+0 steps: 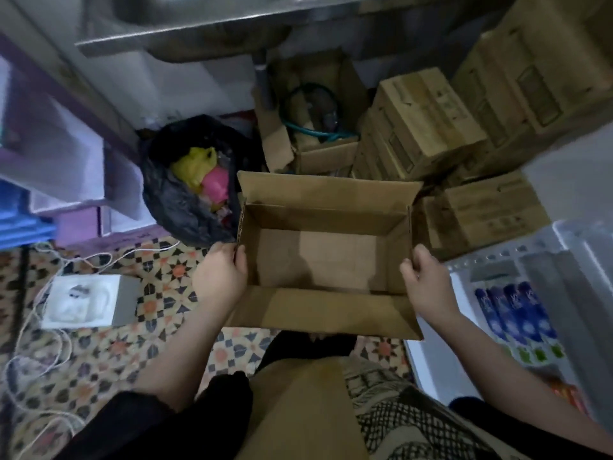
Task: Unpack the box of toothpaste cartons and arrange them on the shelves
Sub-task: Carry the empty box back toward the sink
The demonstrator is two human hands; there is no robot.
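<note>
An open brown cardboard box (326, 310) is held in front of me above the patterned floor, flaps spread, with nothing visible inside it. My left hand (220, 272) grips its left wall, fingers curled over the rim. My right hand (428, 283) grips the right wall the same way. Blue toothpaste cartons (514, 312) lie side by side on a white shelf (481, 270) at the right.
A black rubbish bag (172, 200) with yellow and pink waste stands behind the box on the left. Stacked closed cartons (428, 121) and an open carton with a hose (311, 114) fill the back. A small white box (89, 300) and white cord lie on the floor at left.
</note>
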